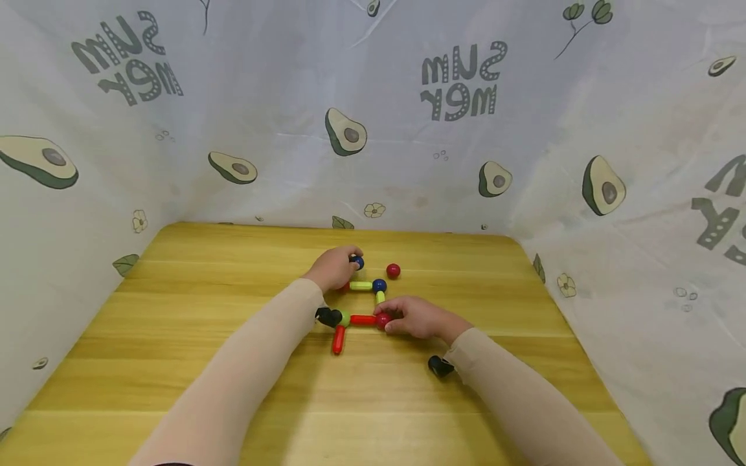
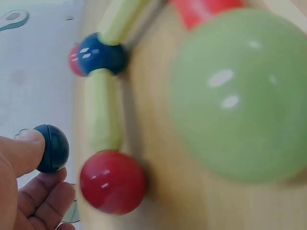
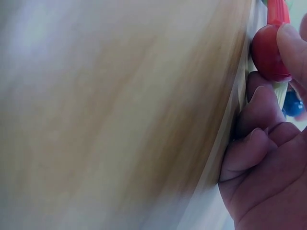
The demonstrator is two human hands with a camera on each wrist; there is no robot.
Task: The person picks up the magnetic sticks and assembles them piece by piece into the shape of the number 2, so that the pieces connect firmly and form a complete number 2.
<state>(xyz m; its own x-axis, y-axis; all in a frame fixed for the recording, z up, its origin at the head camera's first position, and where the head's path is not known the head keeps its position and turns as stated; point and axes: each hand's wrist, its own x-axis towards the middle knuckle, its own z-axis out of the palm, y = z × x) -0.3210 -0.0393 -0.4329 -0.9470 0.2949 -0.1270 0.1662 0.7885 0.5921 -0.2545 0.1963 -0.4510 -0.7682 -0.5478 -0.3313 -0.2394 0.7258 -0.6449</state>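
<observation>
Pinched between thumb and fingers of my left hand is a dark blue ball. It is beside the far left end of a chain of balls and rods, where a red ball caps a yellow-green rod. That rod leads to another blue ball, and a second yellow-green rod runs from there toward the near red ball. My right hand grips this near ball with thumb and fingers. From it a red rod reaches a light green ball, which carries another red rod.
A loose red ball lies behind the chain on the wooden table. Black wrist devices show at the left wrist and right wrist. A printed cloth hangs around the table's back and sides.
</observation>
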